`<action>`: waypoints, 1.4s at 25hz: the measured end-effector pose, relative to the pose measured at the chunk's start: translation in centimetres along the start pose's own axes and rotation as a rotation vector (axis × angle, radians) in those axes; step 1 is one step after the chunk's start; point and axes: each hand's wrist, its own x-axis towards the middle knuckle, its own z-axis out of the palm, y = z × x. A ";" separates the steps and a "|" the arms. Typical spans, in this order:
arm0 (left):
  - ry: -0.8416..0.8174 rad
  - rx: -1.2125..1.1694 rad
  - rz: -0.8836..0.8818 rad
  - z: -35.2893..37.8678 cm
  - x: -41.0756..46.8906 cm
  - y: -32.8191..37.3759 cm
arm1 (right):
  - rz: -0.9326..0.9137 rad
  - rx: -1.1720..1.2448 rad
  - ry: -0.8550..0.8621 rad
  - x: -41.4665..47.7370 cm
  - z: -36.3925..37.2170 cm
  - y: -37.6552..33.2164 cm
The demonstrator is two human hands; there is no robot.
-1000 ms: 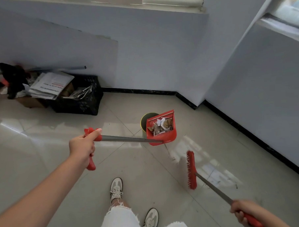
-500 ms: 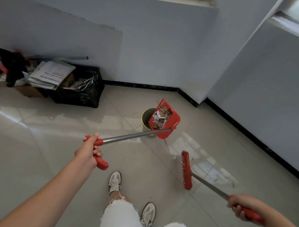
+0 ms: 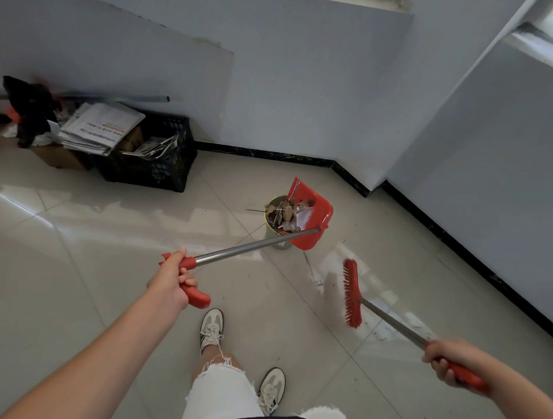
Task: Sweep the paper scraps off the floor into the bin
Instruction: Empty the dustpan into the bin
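My left hand (image 3: 172, 282) grips the red handle of a long metal-shafted red dustpan (image 3: 313, 217). The pan is tilted steeply on its side over a small yellow-rimmed bin (image 3: 278, 241) on the floor. Paper scraps (image 3: 286, 213) spill from the pan into the bin's mouth. My right hand (image 3: 449, 361) grips the red handle of a red broom (image 3: 351, 293), held low to the right with its bristle head just above the tiles.
A black plastic crate (image 3: 159, 165) with stacked newspapers (image 3: 102, 128) and a cardboard box stand against the back wall on the left. A wall corner (image 3: 375, 186) with black skirting juts out behind the bin. My feet in white shoes (image 3: 210, 331) stand on the glossy tiles.
My left hand has rotated the dustpan from nearly level to steeply tipped over the bin, and the scraps have slid toward the bin. The broom has stayed about where it was.
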 end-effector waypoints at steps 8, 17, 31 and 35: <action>-0.004 -0.081 -0.077 0.3 -0.5 -2.1 | -0.003 -0.041 -0.010 -0.2 0.7 -0.3; 0.012 -0.289 -0.229 -1.2 -0.7 -4.7 | -0.009 -0.035 -0.047 -1.3 2.1 -0.2; -0.079 -0.523 -0.353 -1.4 -2.2 -10.4 | -0.016 -0.031 -0.056 -1.1 2.4 -1.8; -0.085 -0.606 -0.380 -0.7 -2.9 -11.8 | -0.036 0.003 -0.059 -1.2 2.0 -2.6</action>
